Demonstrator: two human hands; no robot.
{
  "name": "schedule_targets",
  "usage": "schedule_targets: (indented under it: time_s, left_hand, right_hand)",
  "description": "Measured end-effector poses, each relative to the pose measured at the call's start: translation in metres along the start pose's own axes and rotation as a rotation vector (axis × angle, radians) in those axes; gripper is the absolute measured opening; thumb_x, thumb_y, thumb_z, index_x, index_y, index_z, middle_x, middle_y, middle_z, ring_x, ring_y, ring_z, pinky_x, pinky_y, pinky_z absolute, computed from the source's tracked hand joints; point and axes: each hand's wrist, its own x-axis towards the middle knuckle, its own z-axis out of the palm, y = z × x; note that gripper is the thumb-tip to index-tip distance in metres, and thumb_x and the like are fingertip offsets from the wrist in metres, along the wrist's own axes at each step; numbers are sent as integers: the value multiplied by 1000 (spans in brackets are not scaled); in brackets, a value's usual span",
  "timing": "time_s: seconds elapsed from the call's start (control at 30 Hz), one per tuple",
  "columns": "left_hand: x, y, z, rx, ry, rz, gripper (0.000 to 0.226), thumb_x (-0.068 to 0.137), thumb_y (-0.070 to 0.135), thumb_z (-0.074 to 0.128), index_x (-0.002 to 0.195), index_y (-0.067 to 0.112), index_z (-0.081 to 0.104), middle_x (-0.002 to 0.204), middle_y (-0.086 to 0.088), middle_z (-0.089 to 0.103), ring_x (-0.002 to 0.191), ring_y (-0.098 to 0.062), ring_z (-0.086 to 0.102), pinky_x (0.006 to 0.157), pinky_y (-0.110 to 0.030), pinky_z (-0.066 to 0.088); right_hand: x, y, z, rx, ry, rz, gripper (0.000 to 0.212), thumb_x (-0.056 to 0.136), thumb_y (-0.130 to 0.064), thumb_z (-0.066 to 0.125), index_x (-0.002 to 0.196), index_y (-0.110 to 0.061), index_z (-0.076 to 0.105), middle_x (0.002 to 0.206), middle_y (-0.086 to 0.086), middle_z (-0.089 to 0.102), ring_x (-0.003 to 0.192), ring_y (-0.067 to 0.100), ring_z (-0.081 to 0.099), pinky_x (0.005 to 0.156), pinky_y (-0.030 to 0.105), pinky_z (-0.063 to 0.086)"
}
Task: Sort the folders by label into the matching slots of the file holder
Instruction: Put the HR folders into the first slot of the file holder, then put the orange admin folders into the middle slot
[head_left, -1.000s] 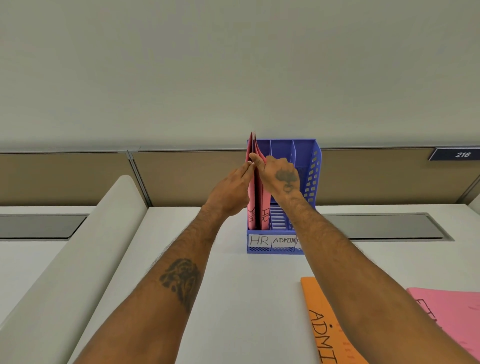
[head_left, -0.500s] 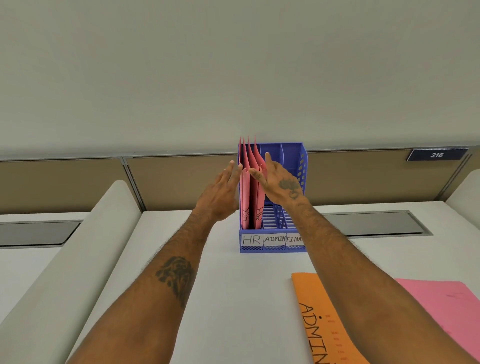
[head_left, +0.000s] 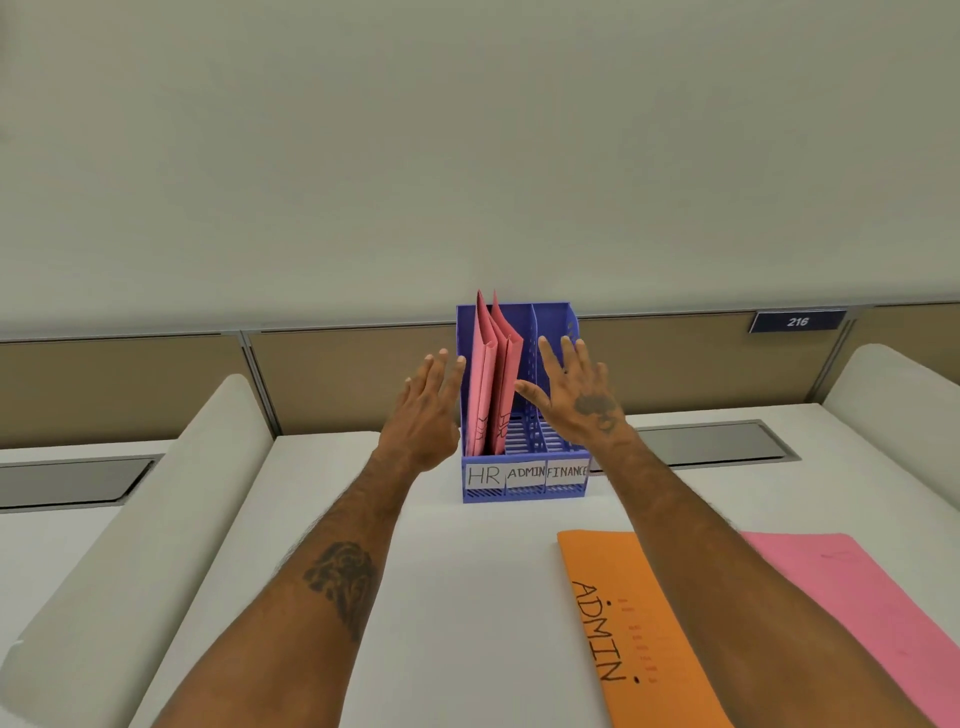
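Pink HR folders (head_left: 493, 384) stand in the file holder (head_left: 524, 491)'s leftmost slot, between the left hand (head_left: 423, 410) and right hand (head_left: 574, 400), both spread and empty. Right of them, the orange ADMIN folder (head_left: 623, 623) lies flat on the surface (head_left: 467, 597); probably light and floppy, best pinched along an edge.

Illumination is bright, even and diffuse, with no glare. Shadows are soft: a faint one lies on the table (head_left: 467, 597) beneath the forearms. Focus is sharp at centre, slightly softer toward the corners. Wide-angle distortion bends straight edges near the frame borders.
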Motion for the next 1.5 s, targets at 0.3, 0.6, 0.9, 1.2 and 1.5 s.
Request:
schedule_targets:
  time_s: [0.3, 0.6, 0.9, 1.2, 1.5]
  left_hand:
    - [-41, 42, 16, 68, -50, 44, 98, 93, 42, 59, 155, 22, -13, 164, -9, -16, 151, -28, -16, 122, -53, 7]
    - [-82, 113, 70, 36, -142, 0, 91, 96, 43, 54, 156, 22, -12, 164, -7, -15, 151, -26, -15, 124, -47, 7]
    - [-119, 194, 136, -12, -301, -145, 86, 97, 52, 47, 157, 17, -2, 164, -9, -12, 152, -27, -10, 123, -44, 7]
    - [-156, 220, 186, -99, -501, -298, 90, 96, 62, 38, 156, 15, -9, 165, -7, -10, 152, -24, -8, 121, -50, 5]
    - [-177, 238, 216, -313, -472, -649, 101, 90, 69, 45, 156, 7, 1, 165, -13, -3, 152, -29, -1, 121, -51, 10]
  right_hand:
    - [-79, 44, 2, -28, -50, 37, 94, 81, -80, 5, 157, -24, 2, 164, 14, 4, 151, 31, 2, 118, 58, 15]
    - [-143, 116, 16, -10, -142, 71, 96, 81, -78, 3, 157, -19, 6, 164, 16, 5, 151, 31, 5, 117, 54, 18]
    - [-212, 198, 70, 52, -352, 70, 83, 92, -71, 22, 157, -21, 7, 165, 11, 3, 151, 28, 7, 110, 48, 37]
    - [-262, 224, 111, 116, -604, 148, 86, 92, -72, 26, 157, -22, 1, 165, 9, -8, 152, 27, -2, 114, 49, 32]
    - [-289, 222, 132, 90, -736, 264, 87, 92, -73, 27, 157, -21, 5, 163, 17, -12, 150, 36, -3, 116, 53, 28]
